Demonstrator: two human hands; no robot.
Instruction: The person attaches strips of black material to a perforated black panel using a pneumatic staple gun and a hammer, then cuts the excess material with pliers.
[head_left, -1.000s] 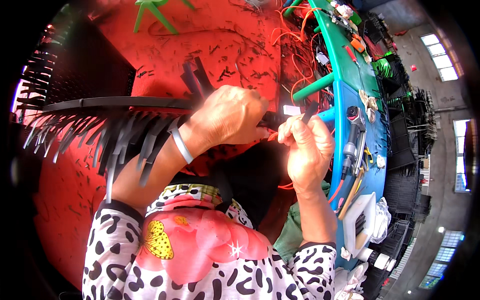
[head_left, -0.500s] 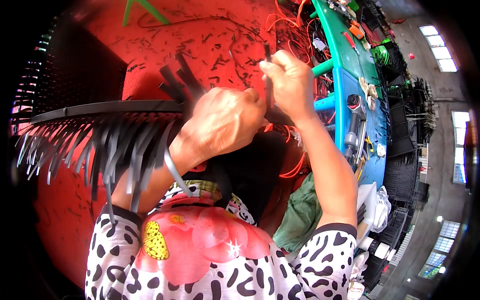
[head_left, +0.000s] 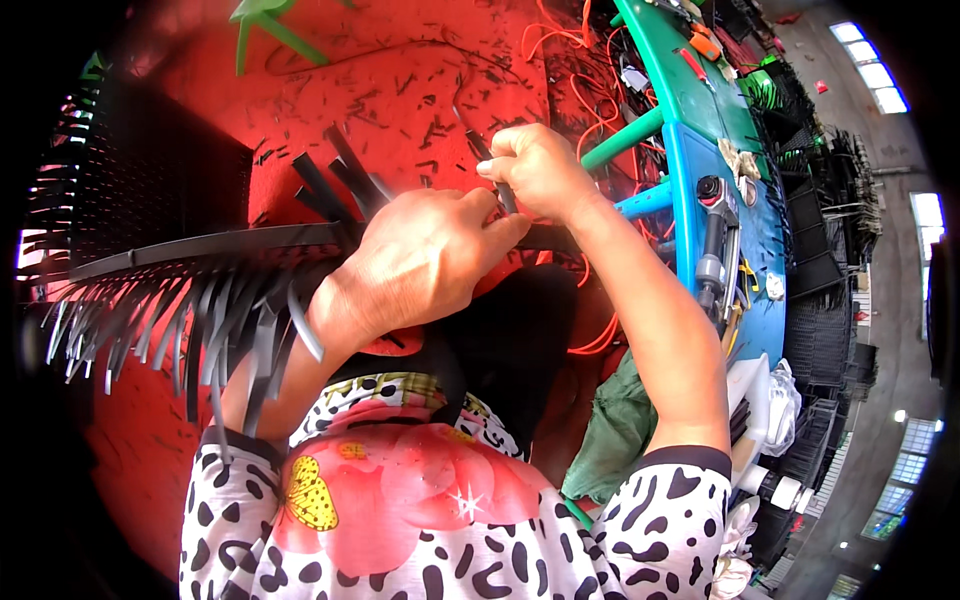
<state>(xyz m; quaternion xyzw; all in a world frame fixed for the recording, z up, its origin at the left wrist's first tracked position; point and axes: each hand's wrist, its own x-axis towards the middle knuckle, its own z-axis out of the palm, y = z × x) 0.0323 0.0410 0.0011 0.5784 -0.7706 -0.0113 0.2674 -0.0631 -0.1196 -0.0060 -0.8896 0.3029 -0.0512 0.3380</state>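
Observation:
A dark woven piece [head_left: 165, 175] stands at the left, with a long black rim [head_left: 215, 243] running to the right beneath my hands. Loose black and grey flat strips [head_left: 225, 315] hang from that rim like a fringe, and several stiff black strips [head_left: 322, 185] stick up beside my left hand [head_left: 415, 255]. That hand is closed over the rim, its fingertips mostly hidden, so what exactly it grips is unclear. Just right of it, my right hand [head_left: 535, 175] pinches a flat black strip [head_left: 474, 143] between thumb and fingers; the strip's lower end comes down beside my left fingers.
Black strip offcuts [head_left: 430, 130] litter the red floor [head_left: 390, 90]. At the right stand a green table [head_left: 690, 90] and a blue one [head_left: 690, 200], bearing a power tool [head_left: 712, 240] and a red-handled screwdriver [head_left: 692, 64]. Orange cords [head_left: 590, 90] trail beside them. A green stool [head_left: 275, 25] is far off.
My right hand has come left and slightly down with the strip, which now leans to the left. My left hand has shifted a little left, still closed at the rim.

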